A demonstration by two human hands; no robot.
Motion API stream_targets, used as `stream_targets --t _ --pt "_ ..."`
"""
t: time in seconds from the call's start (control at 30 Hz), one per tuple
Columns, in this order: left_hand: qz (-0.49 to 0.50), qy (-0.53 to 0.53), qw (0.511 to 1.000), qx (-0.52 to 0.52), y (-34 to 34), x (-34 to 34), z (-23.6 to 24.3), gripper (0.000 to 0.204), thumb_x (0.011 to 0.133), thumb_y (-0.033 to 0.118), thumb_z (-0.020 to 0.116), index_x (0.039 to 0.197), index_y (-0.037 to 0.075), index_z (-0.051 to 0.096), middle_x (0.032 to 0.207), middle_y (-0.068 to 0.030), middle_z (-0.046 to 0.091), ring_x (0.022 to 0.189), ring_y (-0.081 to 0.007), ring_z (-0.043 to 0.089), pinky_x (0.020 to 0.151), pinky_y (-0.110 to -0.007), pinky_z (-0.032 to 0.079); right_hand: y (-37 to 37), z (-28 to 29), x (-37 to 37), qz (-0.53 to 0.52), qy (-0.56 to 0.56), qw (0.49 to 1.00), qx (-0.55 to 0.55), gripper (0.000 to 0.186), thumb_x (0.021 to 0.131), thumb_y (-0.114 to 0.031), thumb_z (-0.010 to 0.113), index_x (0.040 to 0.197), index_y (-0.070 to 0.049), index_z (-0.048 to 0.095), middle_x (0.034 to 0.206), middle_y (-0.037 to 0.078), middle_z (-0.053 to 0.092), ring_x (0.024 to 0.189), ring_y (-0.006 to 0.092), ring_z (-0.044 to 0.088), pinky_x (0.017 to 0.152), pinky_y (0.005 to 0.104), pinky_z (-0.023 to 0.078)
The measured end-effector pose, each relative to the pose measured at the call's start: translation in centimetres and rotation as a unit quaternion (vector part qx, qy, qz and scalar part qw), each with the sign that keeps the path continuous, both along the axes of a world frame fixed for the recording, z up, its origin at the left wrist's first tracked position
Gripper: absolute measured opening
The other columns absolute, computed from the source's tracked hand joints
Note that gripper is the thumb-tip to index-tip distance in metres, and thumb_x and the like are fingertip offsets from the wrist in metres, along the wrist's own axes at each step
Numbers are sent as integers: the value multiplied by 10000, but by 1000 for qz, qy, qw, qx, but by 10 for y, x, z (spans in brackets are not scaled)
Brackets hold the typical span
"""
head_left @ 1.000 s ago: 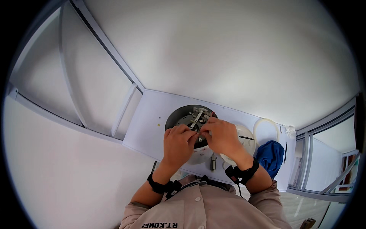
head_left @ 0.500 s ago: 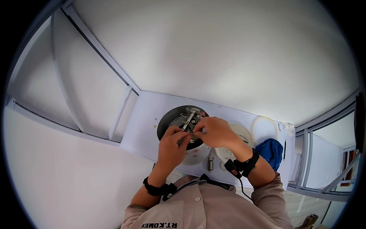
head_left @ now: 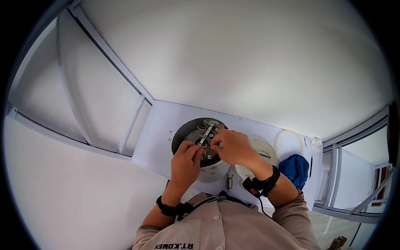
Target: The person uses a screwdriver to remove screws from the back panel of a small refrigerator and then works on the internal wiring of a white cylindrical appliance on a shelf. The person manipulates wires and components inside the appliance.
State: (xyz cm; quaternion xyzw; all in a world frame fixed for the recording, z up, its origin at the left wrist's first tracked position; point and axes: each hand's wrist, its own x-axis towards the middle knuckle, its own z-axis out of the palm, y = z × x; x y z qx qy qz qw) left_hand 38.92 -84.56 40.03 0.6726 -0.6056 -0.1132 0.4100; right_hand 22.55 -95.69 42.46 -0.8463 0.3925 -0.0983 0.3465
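Note:
A round white appliance (head_left: 213, 173), looking like an upturned rice cooker, stands on the table with its grey inside open. Within it are a pale strip (head_left: 206, 134), wires and small metal parts. My left hand (head_left: 186, 161) is over the near left rim, thumb and forefinger pinched together above the inner parts. From the right, my right hand (head_left: 234, 146) reaches over the opening with its fingers closed in a pinch, close to the left fingertips. Whatever lies in either pinch is too small or hidden to make out.
On the white table (head_left: 156, 129) right of the appliance lie a pale round cover (head_left: 266, 146), a cream ring (head_left: 288, 131) and a blue cloth (head_left: 294, 171). A small grey cylindrical piece (head_left: 229, 182) is near the front edge. White crumpled material (head_left: 315, 143) lies at the far right.
My fingertips have drawn slightly apart and shifted, the right hand a little upward. The grey piece seen at the right fingers before no longer shows. The appliance stays in place.

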Motion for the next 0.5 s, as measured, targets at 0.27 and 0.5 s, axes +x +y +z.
stream_targets --t 0.27,0.5 --pt "-18 34 999 4 2 5 -5 98 933 77 670 990 24 730 951 -100 641 690 -260 628 622 -339 497 6 -1 1 6 -8 999 -34 123 885 -242 697 878 -140 766 966 67 677 927 307 675 759 441 527" --pt "-17 57 998 1 5 7 0 116 937 81 667 1018 27 731 955 -94 640 694 -238 625 618 -327 495 17 -3 4 -32 -66 993 -91 45 857 -155 706 838 -114 702 913 38 655 878 302 667 724 424 513"
